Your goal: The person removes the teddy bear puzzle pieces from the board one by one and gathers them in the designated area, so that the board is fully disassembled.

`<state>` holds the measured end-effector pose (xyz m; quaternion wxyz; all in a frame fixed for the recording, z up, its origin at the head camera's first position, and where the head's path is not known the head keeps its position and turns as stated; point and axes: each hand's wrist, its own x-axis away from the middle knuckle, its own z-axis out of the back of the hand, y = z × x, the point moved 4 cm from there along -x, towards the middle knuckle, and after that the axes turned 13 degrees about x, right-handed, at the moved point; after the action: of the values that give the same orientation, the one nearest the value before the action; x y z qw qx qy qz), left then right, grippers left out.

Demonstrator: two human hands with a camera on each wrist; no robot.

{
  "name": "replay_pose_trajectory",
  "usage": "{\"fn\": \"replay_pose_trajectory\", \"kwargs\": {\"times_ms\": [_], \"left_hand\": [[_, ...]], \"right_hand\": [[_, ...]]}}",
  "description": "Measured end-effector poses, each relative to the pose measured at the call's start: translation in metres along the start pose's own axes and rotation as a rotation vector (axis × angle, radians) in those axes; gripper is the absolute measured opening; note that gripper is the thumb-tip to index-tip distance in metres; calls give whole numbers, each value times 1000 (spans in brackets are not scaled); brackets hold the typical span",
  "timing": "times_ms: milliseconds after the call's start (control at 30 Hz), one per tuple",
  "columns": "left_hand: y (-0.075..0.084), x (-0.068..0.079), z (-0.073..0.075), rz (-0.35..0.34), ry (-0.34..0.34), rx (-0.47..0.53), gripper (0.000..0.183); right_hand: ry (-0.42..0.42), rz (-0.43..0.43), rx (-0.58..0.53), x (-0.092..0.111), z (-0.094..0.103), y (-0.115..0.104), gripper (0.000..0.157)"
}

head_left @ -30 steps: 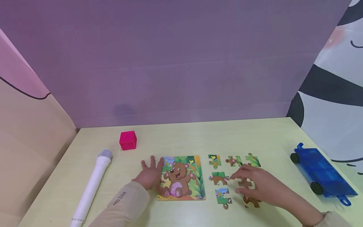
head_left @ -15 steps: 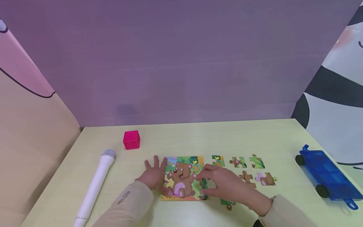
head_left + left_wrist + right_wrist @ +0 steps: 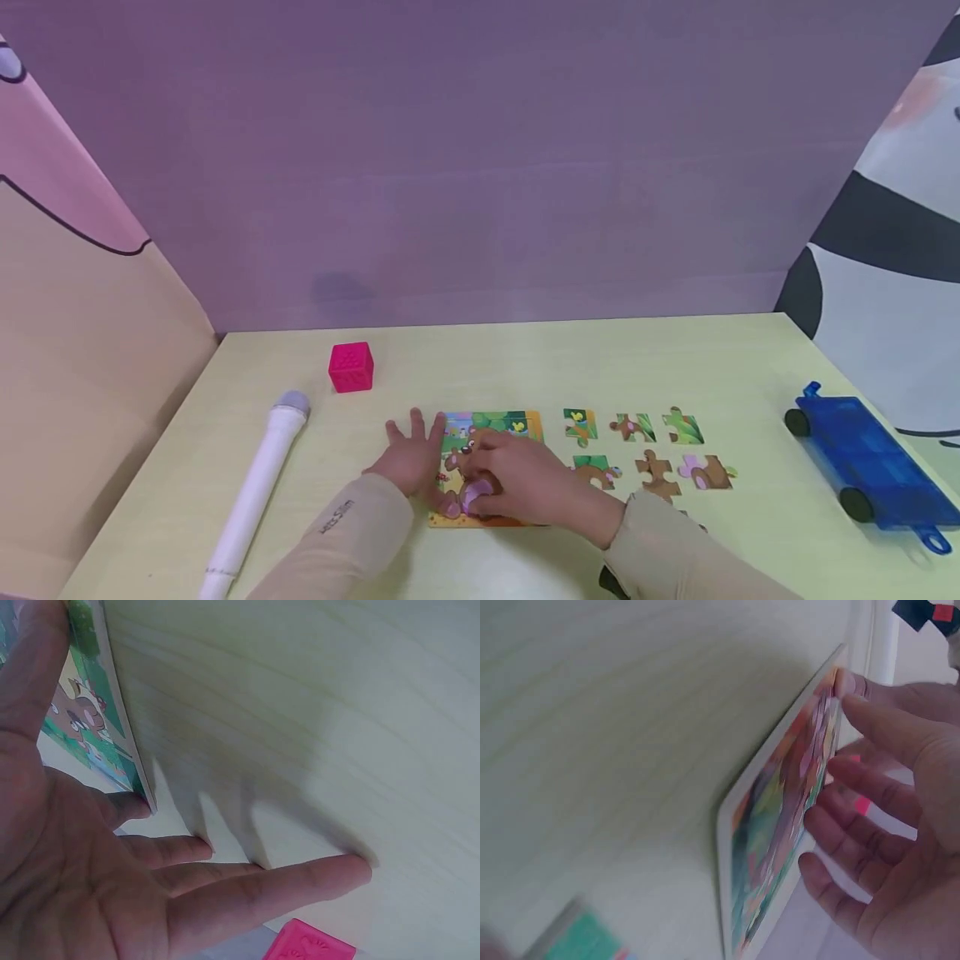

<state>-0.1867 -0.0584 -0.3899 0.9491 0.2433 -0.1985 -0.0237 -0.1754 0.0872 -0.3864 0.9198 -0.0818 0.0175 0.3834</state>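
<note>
A bear picture board [image 3: 531, 425] lies flat on the table, with my hands at it from either side. My left hand [image 3: 408, 462] rests at its left edge, fingers spread; in the left wrist view a finger touches the board near its corner. Over the bear, my right hand [image 3: 517, 475] is bent with thumb and fingertips apart, close to the picture. Nothing shows between those fingers [image 3: 877, 784] in the right wrist view. To the right lie loose jigsaw pieces: a bird piece [image 3: 581, 425], a leaf piece [image 3: 683, 427], a brown piece [image 3: 658, 476] and several others.
A pink cube [image 3: 351, 367] sits at the back left. Left of my arm lies a white toy microphone [image 3: 255, 500]. At the right edge stands a blue wheeled toy cart [image 3: 862, 458]. My right sleeve [image 3: 675, 542] covers some pieces at the front.
My right hand has moved left from the loose pieces, past the board's right edge, onto the bear picture. My left hand stays at the board's left edge. The head view has shifted slightly.
</note>
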Motion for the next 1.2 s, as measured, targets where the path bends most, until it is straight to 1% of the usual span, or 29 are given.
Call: {"fn": "replay_pose_trajectory", "kwargs": {"times_ms": [133,233,367,467,500,633,733,900,1033,1100,1200], "left_hand": [[2,0,2,-26,-3,-14,119],[4,1,4,-45,-9,-31,118],[7,2,7,-72,-5,-89,117],[8,4,9,-76,-11,-141,119],[7,4,9,-72,-14,-142,120],[7,5,10,-66,-12,-135,123],[7,6,9,-65,-1,-121,123],[5,6,6,-32,12,-82,124],[2,7,5,-10,17,-49,124],[1,7,5,-8,19,-48,123],[0,8,5,-5,19,-32,123]], "right_hand": [[25,9,89,-5,-3,-5,23],[21,-16,125,-7,-5,-6,25],[9,-47,115,-8,-6,-7,25],[-10,-56,93,-9,-5,-6,23],[-15,-57,90,-9,-5,-6,22],[-32,-74,39,-7,-2,0,21],[-38,-100,27,-4,2,7,20],[-43,-130,68,0,6,17,21],[-69,-145,58,0,5,20,31],[-86,-153,26,-1,3,21,36],[-97,-157,-27,-2,1,23,38]]}}
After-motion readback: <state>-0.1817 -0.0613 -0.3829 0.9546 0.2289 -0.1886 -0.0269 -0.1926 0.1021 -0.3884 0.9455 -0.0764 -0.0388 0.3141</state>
